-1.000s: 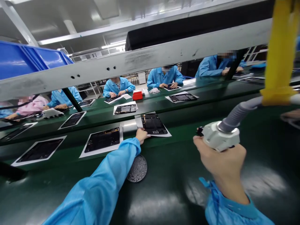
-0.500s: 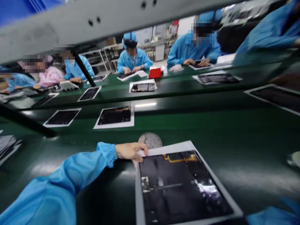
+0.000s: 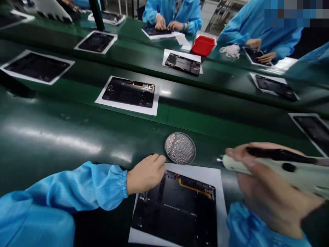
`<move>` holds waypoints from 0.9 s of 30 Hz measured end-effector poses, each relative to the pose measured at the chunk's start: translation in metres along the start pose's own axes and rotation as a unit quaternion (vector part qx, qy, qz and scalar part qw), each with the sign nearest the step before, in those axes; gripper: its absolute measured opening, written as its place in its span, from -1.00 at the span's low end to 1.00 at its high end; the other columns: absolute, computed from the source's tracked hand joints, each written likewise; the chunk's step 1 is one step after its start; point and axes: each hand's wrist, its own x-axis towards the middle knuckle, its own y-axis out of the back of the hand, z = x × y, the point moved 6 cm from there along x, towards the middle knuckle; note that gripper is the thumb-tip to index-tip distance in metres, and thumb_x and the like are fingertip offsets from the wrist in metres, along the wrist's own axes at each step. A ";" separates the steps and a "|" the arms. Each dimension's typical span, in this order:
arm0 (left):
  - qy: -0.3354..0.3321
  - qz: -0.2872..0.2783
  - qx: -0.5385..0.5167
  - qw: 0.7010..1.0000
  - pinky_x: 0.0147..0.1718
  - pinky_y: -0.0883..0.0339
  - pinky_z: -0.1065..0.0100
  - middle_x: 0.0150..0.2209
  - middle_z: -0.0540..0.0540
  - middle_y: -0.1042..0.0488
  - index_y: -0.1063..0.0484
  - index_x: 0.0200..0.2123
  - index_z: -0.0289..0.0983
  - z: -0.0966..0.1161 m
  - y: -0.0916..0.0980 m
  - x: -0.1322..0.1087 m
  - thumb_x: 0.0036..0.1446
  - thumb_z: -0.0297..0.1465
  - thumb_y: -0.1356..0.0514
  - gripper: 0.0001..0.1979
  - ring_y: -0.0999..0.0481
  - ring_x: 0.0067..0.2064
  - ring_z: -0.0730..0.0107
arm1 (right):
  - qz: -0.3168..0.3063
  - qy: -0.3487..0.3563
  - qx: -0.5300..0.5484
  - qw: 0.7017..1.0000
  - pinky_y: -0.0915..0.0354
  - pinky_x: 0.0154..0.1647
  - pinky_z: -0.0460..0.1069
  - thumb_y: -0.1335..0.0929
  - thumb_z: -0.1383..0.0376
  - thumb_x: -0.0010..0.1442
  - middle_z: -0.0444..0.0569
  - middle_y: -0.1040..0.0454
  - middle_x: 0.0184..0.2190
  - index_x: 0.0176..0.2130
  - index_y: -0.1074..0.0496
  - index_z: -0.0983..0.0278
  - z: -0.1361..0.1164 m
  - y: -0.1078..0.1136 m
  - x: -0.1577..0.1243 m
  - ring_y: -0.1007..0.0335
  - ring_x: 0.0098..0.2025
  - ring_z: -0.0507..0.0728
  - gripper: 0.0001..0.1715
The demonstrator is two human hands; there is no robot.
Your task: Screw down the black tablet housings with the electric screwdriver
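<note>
A black opened tablet (image 3: 177, 212) with an orange ribbon cable lies on a white sheet (image 3: 216, 176) in front of me. Over its far left corner is my left hand (image 3: 149, 173), fingers curled and closed; whatever is between the fingertips is hidden. My right hand (image 3: 272, 185), smeared by motion, is wrapped round a pale green electric screwdriver (image 3: 269, 168). It is held in the air right of the tablet, its tip pointing left. Just beyond the tablet sits a round dish (image 3: 180, 148) with a dimpled, holed surface.
Another tablet on paper (image 3: 130, 92) lies farther ahead on the green bench (image 3: 77, 137). More tablets (image 3: 38, 67) stand along the lines. Across, co-workers in blue sleeves (image 3: 233, 31) handle tablets near a red bin (image 3: 203, 45). A dark post (image 3: 96, 15) rises at the left.
The view has tilted down. My right hand has come into view from the right with the electric screwdriver. My left hand's fingers have curled in at the tablet's corner.
</note>
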 end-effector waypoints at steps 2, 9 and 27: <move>0.007 0.015 -0.027 0.999 -0.28 -0.30 0.24 -0.23 -0.25 -0.31 -0.40 -0.34 -0.41 -0.004 0.002 -0.001 0.11 -0.67 -0.03 -0.83 -0.22 -0.26 0.21 | -0.042 -0.031 0.056 0.997 -0.48 -0.22 0.14 -0.57 0.30 -0.10 -0.08 -0.51 -0.43 -0.31 -0.55 0.24 0.006 -0.031 -0.007 -0.47 -0.39 0.13 -0.71; 0.028 0.100 -0.055 0.993 -0.18 -0.32 0.11 -0.25 -0.29 -0.30 -0.41 -0.38 -0.40 -0.007 0.013 0.001 0.08 -0.56 -0.08 -0.89 -0.26 -0.14 0.02 | -0.131 -0.073 0.077 0.986 -0.47 -0.11 0.13 -0.49 0.42 0.04 -0.09 -0.50 -0.34 -0.20 -0.53 0.22 0.036 -0.071 -0.025 -0.49 -0.31 0.10 -0.73; 0.012 0.137 -0.064 0.988 -0.30 -0.26 0.14 -0.33 -0.21 -0.28 -0.40 -0.43 -0.35 -0.006 0.010 0.000 0.07 -0.44 -0.15 -0.91 -0.29 -0.22 0.08 | -0.199 -0.007 0.110 0.974 -0.45 -0.29 0.08 -0.42 0.52 0.05 -0.09 -0.48 -0.41 -0.19 -0.57 0.24 0.040 -0.090 -0.033 -0.41 -0.38 0.09 -0.68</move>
